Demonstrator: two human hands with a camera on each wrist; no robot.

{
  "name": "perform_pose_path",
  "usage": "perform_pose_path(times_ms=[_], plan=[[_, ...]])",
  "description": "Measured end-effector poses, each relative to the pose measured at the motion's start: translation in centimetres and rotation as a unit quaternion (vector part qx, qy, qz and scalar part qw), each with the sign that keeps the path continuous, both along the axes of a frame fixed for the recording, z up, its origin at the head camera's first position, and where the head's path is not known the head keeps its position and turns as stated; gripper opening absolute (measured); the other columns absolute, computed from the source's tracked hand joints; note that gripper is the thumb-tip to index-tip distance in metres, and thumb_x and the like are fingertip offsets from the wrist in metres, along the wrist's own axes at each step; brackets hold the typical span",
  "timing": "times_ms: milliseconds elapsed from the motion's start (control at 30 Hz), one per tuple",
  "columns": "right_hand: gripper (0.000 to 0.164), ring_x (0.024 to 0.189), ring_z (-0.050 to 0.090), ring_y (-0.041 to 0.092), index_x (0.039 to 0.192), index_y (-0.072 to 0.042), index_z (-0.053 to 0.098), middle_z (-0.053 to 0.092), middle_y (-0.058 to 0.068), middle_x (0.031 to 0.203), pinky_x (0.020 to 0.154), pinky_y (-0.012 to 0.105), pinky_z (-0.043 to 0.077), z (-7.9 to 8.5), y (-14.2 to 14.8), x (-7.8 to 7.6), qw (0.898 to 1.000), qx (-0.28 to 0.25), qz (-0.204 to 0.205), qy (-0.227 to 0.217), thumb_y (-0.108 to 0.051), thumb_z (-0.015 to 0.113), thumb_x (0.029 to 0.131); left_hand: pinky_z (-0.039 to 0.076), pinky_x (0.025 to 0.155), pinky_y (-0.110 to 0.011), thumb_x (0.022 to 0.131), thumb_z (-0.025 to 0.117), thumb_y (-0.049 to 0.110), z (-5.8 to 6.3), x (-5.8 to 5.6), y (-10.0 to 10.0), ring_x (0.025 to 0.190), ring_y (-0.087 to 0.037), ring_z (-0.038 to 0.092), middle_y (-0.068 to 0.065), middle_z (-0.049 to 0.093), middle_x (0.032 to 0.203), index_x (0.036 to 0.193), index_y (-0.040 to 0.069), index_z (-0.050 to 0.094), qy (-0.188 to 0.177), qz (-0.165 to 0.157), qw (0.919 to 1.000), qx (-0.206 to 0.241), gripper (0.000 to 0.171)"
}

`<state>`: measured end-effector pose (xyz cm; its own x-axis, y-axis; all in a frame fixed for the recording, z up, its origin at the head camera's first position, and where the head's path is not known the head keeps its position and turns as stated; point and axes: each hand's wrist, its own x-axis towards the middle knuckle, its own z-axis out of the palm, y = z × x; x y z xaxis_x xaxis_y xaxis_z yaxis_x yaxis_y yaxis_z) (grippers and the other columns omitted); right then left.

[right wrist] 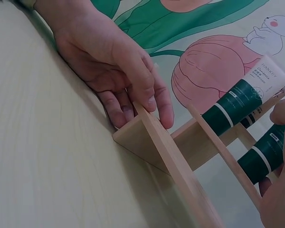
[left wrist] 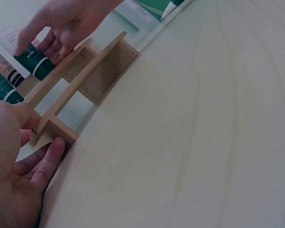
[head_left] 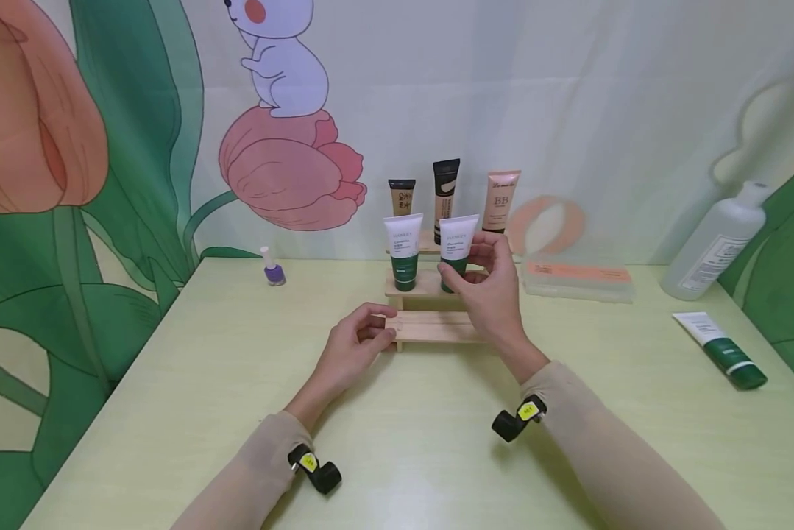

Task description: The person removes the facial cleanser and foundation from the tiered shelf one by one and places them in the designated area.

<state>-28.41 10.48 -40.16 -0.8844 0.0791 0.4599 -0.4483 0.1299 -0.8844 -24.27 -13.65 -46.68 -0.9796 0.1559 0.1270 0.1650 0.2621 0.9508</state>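
A small wooden tiered rack (head_left: pixel 430 326) stands on the table, its lowest step bare. My left hand (head_left: pixel 353 342) grips the left end of that step, thumb in front and fingers around the edge, as the left wrist view also shows. With my right hand (head_left: pixel 496 291) I pinch a white and green tube (head_left: pixel 458 239), held upright at the middle step. A matching tube (head_left: pixel 405 254) stands to its left on the same step. Behind them, on the top step, are a tan tube with a black end (head_left: pixel 402 195), a black tube (head_left: pixel 446 199) and a pink BB tube (head_left: pixel 501 202).
A purple nail polish bottle (head_left: pixel 274 269) stands at the back left. Right of the rack lies a clear flat case (head_left: pixel 578 280). Farther right are a white bottle (head_left: pixel 717 243), leaning, and another white and green tube (head_left: pixel 721 352) lying down. A patterned curtain (head_left: pixel 397 88) hangs behind.
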Motion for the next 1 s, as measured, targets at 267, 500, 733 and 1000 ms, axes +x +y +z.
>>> perform_pose_path(times_ms=[267, 500, 733, 1000], plan=[[0.06, 0.114, 0.065, 0.023, 0.141, -0.006, 0.049, 0.061, 0.012, 0.129, 0.088, 0.036, 0.057, 0.1, 0.2, 0.0, 1.0, 0.008, -0.009, 0.006, -0.006, 0.087, 0.095, 0.061, 0.084, -0.033, 0.108, 0.073, 0.013, 0.0, -0.1, 0.4, 0.099, -0.025, 0.075, -0.009, 0.077, 0.115, 0.135, 0.018, 0.073, 0.005, -0.006, 1.0, 0.001, 0.027], [0.059, 0.112, 0.065, 0.023, 0.141, -0.005, 0.049, 0.061, 0.012, 0.128, 0.088, 0.037, 0.057, 0.3, 0.3, 0.1, 1.0, 0.014, -0.012, 0.007, -0.005, 0.086, 0.095, 0.061, 0.084, -0.033, 0.108, 0.074, 0.013, 0.1, 0.0, 0.4, 0.1, -0.025, 0.075, -0.01, 0.077, 0.116, 0.136, 0.018, 0.073, 0.001, -0.004, 1.0, 0.0, 0.029], [0.057, 0.11, 0.065, 0.022, 0.141, -0.006, 0.052, 0.063, 0.01, 0.126, 0.087, 0.031, 0.056, 0.9, 1.1, 0.3, 0.999, 0.008, -0.025, 0.021, -0.008, 0.087, 0.095, 0.061, 0.085, -0.032, 0.108, 0.074, 0.013, 0.2, 0.1, 0.3, 0.1, -0.024, 0.075, -0.01, 0.077, 0.117, 0.137, 0.018, 0.073, 0.001, -0.004, 1.0, 0.001, 0.029], [0.053, 0.106, 0.066, 0.023, 0.138, -0.008, 0.057, 0.067, 0.006, 0.12, 0.083, 0.028, 0.057, 1.7, 2.9, 0.4, 0.998, -0.019, -0.033, 0.041, -0.002, 0.087, 0.094, 0.06, 0.084, -0.033, 0.108, 0.074, 0.014, -0.1, 0.0, 0.1, 0.1, -0.024, 0.075, -0.01, 0.078, 0.117, 0.136, 0.018, 0.073, 0.001, 0.0, 1.0, -0.005, 0.028]])
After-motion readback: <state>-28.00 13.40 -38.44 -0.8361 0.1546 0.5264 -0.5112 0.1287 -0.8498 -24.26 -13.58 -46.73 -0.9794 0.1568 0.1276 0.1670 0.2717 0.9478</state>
